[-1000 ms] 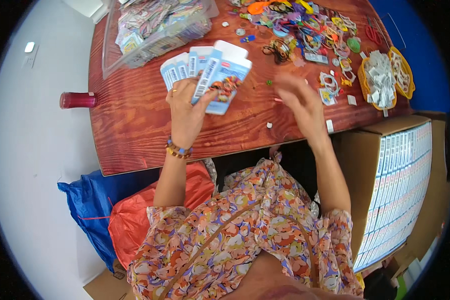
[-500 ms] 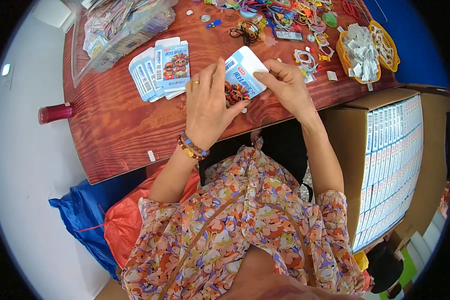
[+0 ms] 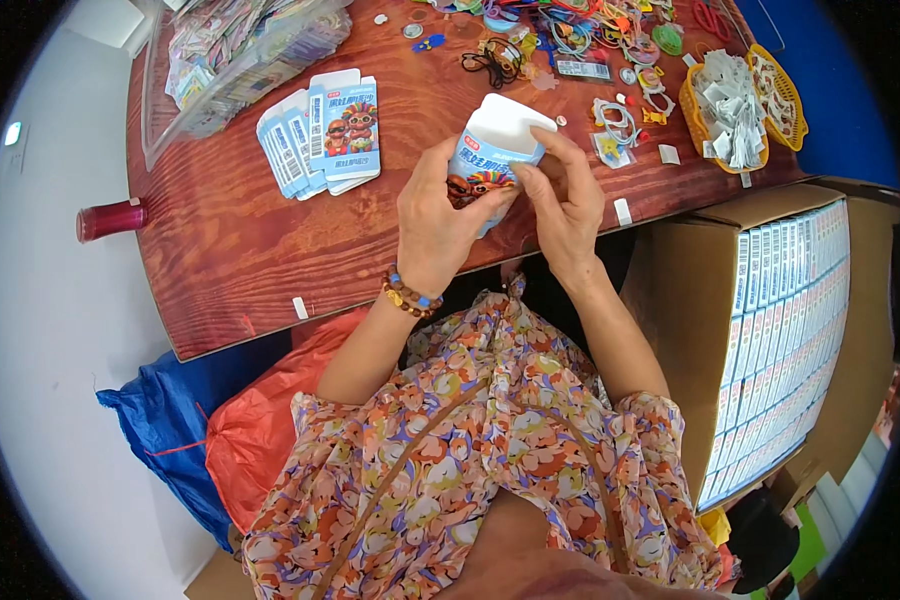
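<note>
A small light-blue cardboard box [image 3: 492,150] with cartoon figures on its front is between my hands, above the table's near edge. Its top gapes, showing the white inside and a raised white flap. My left hand [image 3: 440,210] wraps the box's left side and lower front, thumb across the front. The thumb of my right hand [image 3: 562,200] presses the right side while its fingers reach the top rim. To the left, a stack of flat boxes [image 3: 351,125] of the same kind lies on the table, overlapping in a fan.
On the red wood-grain table [image 3: 240,260] stand a clear bin of packets [image 3: 260,70] and yellow baskets with white slips [image 3: 730,110]. Hair ties and trinkets [image 3: 580,40] are strewn at the back. A carton [image 3: 780,330] packed with blue boxes stands at right; a red jar [image 3: 110,220] is at left.
The box was flatter and tilted; now it stands more upright with its top spread apart. Both hands have shifted, the right one lower and nearer the box.
</note>
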Tool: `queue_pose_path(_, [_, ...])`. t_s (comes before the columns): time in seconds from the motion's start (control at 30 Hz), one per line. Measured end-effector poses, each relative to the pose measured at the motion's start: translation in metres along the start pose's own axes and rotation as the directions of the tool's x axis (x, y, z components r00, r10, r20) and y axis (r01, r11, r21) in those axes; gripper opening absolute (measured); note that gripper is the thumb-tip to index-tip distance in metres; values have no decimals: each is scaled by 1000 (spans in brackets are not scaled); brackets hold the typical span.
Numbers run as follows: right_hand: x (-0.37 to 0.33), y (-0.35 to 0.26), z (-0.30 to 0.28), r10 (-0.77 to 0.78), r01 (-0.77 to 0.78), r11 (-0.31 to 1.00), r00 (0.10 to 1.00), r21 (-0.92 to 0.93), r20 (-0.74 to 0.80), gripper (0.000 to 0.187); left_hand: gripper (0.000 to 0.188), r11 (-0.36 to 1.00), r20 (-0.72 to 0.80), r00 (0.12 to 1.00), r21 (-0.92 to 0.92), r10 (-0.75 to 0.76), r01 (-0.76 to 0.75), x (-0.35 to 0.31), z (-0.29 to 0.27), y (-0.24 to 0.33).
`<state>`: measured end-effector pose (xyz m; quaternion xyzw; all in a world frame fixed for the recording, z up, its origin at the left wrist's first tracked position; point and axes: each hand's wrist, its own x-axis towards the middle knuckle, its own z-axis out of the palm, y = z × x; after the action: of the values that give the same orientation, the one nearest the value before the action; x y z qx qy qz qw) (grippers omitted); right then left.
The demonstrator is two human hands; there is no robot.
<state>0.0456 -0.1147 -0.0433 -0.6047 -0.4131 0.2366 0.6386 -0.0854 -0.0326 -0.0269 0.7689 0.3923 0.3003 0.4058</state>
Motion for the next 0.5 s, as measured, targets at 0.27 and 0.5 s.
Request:
queue_pose_path(0.27, [12, -3, -16, -7, 27, 991, 987, -129, 158, 34, 49, 828, 300, 930, -452, -211, 333, -7, -18, -14])
queue_pose_path(0.5, [12, -18, -12, 42, -63, 994, 975, 90, 219, 45, 70, 835, 89, 994, -541, -57, 96, -17, -14, -2])
